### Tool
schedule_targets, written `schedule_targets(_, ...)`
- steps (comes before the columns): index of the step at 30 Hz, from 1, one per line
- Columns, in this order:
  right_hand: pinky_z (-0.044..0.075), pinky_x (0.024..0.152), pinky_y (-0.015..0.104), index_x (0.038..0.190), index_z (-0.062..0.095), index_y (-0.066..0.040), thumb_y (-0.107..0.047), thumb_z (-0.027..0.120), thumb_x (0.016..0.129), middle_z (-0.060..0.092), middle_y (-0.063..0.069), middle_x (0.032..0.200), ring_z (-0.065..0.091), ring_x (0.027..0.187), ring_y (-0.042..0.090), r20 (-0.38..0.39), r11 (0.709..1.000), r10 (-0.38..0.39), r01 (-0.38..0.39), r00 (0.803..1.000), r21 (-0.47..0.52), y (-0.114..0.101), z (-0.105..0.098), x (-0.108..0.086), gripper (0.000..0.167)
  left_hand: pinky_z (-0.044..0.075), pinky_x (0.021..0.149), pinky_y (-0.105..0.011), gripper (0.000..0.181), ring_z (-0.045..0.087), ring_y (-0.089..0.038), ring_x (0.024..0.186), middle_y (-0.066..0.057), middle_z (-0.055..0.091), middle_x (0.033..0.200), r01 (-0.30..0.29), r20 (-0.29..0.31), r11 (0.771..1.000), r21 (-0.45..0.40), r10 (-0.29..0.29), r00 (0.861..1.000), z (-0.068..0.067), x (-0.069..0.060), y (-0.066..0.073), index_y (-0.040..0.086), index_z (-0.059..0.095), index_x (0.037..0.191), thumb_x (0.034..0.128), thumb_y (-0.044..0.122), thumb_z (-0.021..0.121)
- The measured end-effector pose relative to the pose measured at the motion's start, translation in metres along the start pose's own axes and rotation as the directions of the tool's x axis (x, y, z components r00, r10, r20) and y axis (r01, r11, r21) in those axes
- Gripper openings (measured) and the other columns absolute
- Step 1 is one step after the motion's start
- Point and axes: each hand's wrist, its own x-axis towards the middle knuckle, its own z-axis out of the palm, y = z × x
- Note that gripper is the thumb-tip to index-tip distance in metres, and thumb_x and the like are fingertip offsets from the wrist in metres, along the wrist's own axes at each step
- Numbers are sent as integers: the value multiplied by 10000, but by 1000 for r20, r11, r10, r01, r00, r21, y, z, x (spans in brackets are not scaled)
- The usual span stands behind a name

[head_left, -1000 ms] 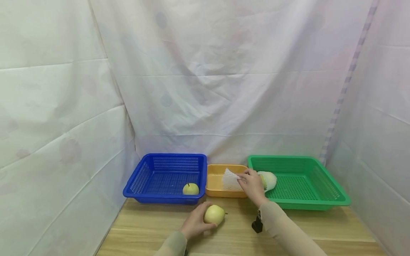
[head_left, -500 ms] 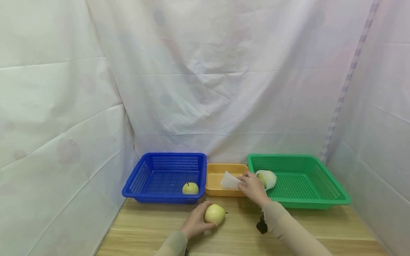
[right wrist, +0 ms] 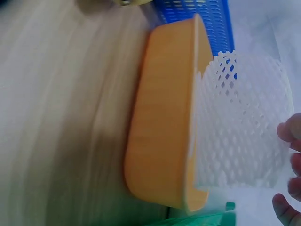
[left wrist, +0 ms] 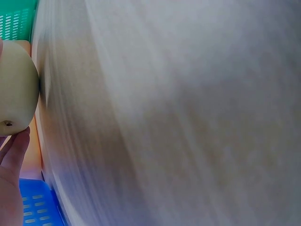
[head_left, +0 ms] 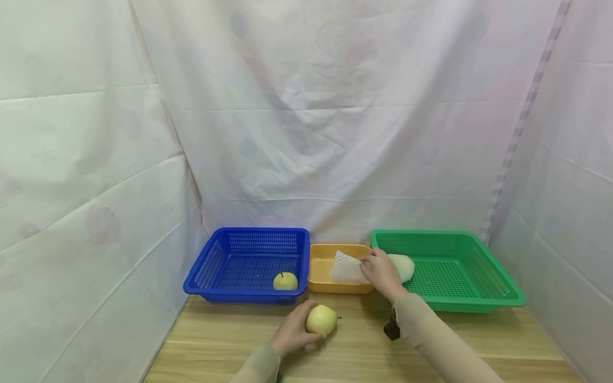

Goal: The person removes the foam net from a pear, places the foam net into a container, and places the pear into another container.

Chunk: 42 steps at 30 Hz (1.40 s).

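Observation:
My left hand (head_left: 296,331) grips a yellow-green pear (head_left: 321,320) low over the wooden table, its stem pointing right. In the left wrist view the same pear (left wrist: 17,89) shows at the left edge, with fingertips (left wrist: 19,146) against it. A white foam fruit net (head_left: 346,267) is pinched by my right hand (head_left: 383,274) over the orange tray (head_left: 341,287). Seen from the right wrist, the foam net (right wrist: 242,122) hangs flat at the tray's rim, held by its edge between thumb and fingers (right wrist: 290,129).
At the left stands a blue basket (head_left: 239,299) with one pear (head_left: 285,281) in it. On the right is a green basket (head_left: 471,306) holding a pear in a foam net (head_left: 406,267), partly behind my right hand. White cloth (head_left: 311,154) hangs behind and at both sides.
The right hand dips with the foam net towards the orange tray, then comes up a little and slightly right. My left hand stays put with its pear.

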Motion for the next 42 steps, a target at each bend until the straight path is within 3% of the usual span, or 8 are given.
schedule_targets(5, 365, 481, 283, 996, 753, -93, -200, 690, 906, 485, -9, 761, 392, 573, 127, 12, 996, 86, -86, 996, 17, -2, -3, 7, 154, 498, 846, -377, 752, 566, -117, 1043, 62, 577, 1166, 9, 5, 1000, 5, -10, 1000, 0, 0, 0, 159, 481, 1340, 719, 378, 845)
schedule_targets(13, 393, 435, 306, 1060, 734, -120, -241, 658, 926, 645, -25, 718, 505, 522, 107, 74, 977, 203, -207, 976, 52, -3, -1, 11, 196, 496, 851, -387, 754, 565, -130, 1052, 49, 579, 1177, 9, 4, 1000, 7, -9, 1000, 0, 0, 0, 149, 482, 1341, 724, 400, 836)
schedule_targets(22, 525, 606, 372, 1079, 725, -98, -246, 656, 919, 718, 60, 952, 665, 770, 206, 107, 951, 289, -298, 951, 82, 0, 10, 14, 229, 497, 853, -386, 751, 565, -125, 1051, 55, 577, 1177, 9, 0, 1000, 3, -9, 1000, 2, 0, -1, 146, 483, 1339, 727, 403, 834)
schedule_targets(26, 544, 709, 410, 1172, 690, -76, -228, 643, 918, 711, 79, 1041, 674, 891, 247, 172, 923, 330, -355, 928, 148, -2, 17, 15, 300, 494, 863, -388, 757, 561, -123, 1064, 61, 571, 1191, 16, 6, 1000, 1, -16, 1000, 2, 0, -2, 151, 477, 1349, 733, 414, 828)
schedule_targets(31, 522, 844, 462, 1331, 561, -25, -205, 652, 901, 636, 160, 1226, 618, 1085, 328, 231, 902, 313, -364, 921, 230, -5, 27, 13, 474, 491, 872, -397, 760, 560, -132, 1071, 52, 572, 1200, 24, 8, 1000, -9, -24, 1000, 1, 0, -2, 145, 475, 1355, 736, 408, 828)
schedule_targets(36, 515, 704, 432, 1432, 437, -34, -222, 643, 889, 544, 184, 1353, 619, 814, 317, 281, 884, 321, -393, 904, 253, -5, 35, 11, 610, 488, 879, -395, 763, 557, -130, 1075, 48, 569, 1209, 28, 16, 999, -17, -28, 999, 2, 0, -2, 139, 470, 1359, 738, 401, 828)
schedule_targets(38, 510, 722, 444, 1453, 401, -26, -242, 640, 894, 522, 190, 1376, 617, 816, 326, 319, 883, 317, -401, 893, 245, -5, 37, 11, 645, 488, 879, -392, 762, 557, -126, 1073, 50, 569, 1208, 28, 16, 999, -15, -28, 999, 2, 0, -2, 137, 470, 1357, 739, 404, 827)
schedule_targets(42, 448, 943, 512, 1458, 357, 35, -323, 637, 920, 470, 236, 1407, 554, 1153, 391, 406, 894, 292, -398, 866, 205, -6, 38, 10, 704, 490, 874, -394, 762, 558, -127, 1069, 46, 570, 1207, 31, 14, 999, -16, -31, 999, 1, 0, -2, 132, 472, 1355, 739, 405, 827)
